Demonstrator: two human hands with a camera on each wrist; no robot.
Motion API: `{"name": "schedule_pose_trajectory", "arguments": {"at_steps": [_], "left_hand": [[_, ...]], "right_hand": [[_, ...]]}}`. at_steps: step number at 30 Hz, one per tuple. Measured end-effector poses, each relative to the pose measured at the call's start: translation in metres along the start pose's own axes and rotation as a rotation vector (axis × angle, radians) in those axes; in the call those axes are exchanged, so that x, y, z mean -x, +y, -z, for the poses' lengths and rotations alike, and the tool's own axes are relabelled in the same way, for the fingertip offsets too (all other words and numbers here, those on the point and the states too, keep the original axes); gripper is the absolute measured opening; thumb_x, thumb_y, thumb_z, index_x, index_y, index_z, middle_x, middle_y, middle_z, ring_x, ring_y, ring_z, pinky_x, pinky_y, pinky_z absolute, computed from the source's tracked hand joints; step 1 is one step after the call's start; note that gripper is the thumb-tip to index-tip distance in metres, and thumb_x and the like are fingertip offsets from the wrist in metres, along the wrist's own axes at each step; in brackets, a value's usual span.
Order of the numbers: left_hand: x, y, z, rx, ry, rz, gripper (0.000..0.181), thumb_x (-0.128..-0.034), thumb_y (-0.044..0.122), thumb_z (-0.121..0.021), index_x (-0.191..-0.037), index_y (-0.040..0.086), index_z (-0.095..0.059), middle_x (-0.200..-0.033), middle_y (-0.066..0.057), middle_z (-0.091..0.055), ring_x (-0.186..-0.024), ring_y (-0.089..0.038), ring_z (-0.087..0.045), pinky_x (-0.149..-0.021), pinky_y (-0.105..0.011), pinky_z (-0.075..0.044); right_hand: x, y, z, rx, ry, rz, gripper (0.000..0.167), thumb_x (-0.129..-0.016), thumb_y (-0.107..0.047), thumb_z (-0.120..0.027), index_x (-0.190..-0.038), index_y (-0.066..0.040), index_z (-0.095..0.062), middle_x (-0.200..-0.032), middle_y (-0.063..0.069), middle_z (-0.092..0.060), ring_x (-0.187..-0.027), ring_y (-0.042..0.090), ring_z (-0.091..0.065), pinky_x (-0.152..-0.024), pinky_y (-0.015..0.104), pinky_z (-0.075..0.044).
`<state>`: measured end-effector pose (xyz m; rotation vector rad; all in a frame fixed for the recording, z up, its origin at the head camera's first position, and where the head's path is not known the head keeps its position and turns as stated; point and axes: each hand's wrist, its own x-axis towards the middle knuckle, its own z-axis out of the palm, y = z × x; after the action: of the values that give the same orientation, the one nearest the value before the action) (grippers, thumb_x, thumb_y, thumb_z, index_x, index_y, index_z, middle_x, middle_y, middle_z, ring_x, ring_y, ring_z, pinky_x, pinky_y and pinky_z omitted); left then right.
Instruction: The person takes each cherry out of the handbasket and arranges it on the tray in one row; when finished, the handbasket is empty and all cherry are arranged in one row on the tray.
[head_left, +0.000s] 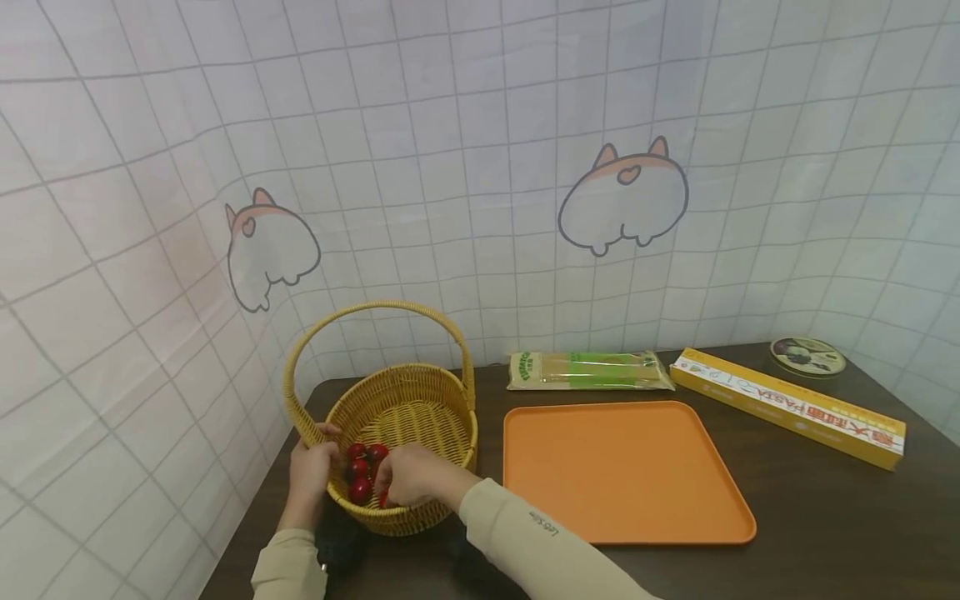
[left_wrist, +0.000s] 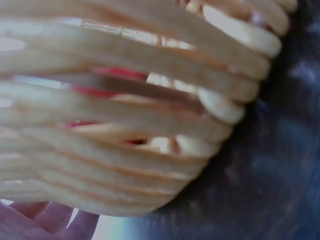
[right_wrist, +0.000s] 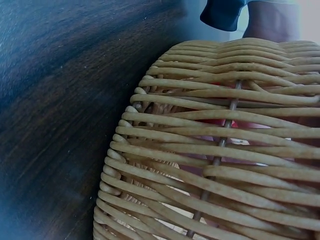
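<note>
A yellow woven basket (head_left: 401, 521) with a tall hoop handle (head_left: 378, 305) stands at the left of the table. My left hand (head_left: 309, 471) grips its left rim at the foot of the handle. Several round, shiny dark red fruits (head_left: 360, 490) lie inside, against the left wall; their kind is unclear. My right hand (head_left: 412, 473) reaches down over the front rim, its fingers curled around a red fruit that shows just below the fingertips and is mostly hidden. Both wrist views are filled by the basket's weave (left_wrist: 125, 110) (right_wrist: 210, 135), with bits of red behind it.
An orange tray (head_left: 622, 475) lies right of the basket. Behind it is a clear-and-green packet of noodles (head_left: 588, 371). A long yellow pasta box (head_left: 787, 404) slants at the right, near a round tin (head_left: 807, 357). A white gridded curtain (head_left: 495, 208) hangs behind the dark table (head_left: 825, 533).
</note>
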<state>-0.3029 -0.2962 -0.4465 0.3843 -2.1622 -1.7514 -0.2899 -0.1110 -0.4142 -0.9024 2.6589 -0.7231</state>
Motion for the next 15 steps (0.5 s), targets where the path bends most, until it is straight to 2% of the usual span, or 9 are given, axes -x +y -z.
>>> {"name": "schedule_pose_trajectory", "arguments": {"at_steps": [7, 10, 15], "left_hand": [[-0.0006, -0.0001, 0.0013, -0.042, 0.001, -0.010, 0.031, -0.0763, -0.005, -0.048, -0.107, -0.003, -0.054, -0.085, -0.007, -0.051, -0.078, -0.020, -0.049, -0.065, -0.031, -0.043], [-0.0008, 0.0005, 0.0012, -0.047, -0.003, -0.012, 0.031, -0.0762, -0.004, -0.049, -0.107, -0.003, -0.054, -0.089, -0.012, -0.051, -0.079, -0.021, -0.049, -0.066, -0.031, -0.043], [-0.0010, 0.0009, 0.0012, -0.052, -0.001, -0.011, 0.031, -0.0755, -0.005, -0.048, -0.106, -0.004, -0.054, -0.092, -0.015, -0.052, -0.078, -0.021, -0.049, -0.066, -0.032, -0.043]], "right_hand": [[0.0017, -0.0005, 0.0028, -0.016, 0.026, -0.004, 0.011, -0.080, -0.016, -0.076, -0.091, -0.017, -0.073, -0.088, -0.010, -0.065, -0.080, 0.006, -0.053, -0.074, 0.023, -0.046], [0.0036, 0.0017, 0.0036, -0.043, 0.089, 0.040, 0.015, -0.082, -0.017, -0.075, -0.097, -0.016, -0.071, -0.092, -0.008, -0.064, -0.081, 0.006, -0.053, -0.073, 0.023, -0.046], [0.0098, 0.0086, 0.0046, -0.080, 0.237, 0.144, 0.021, -0.085, -0.020, -0.073, -0.105, -0.017, -0.070, -0.101, -0.007, -0.062, -0.091, 0.006, -0.054, -0.078, 0.023, -0.046]]}}
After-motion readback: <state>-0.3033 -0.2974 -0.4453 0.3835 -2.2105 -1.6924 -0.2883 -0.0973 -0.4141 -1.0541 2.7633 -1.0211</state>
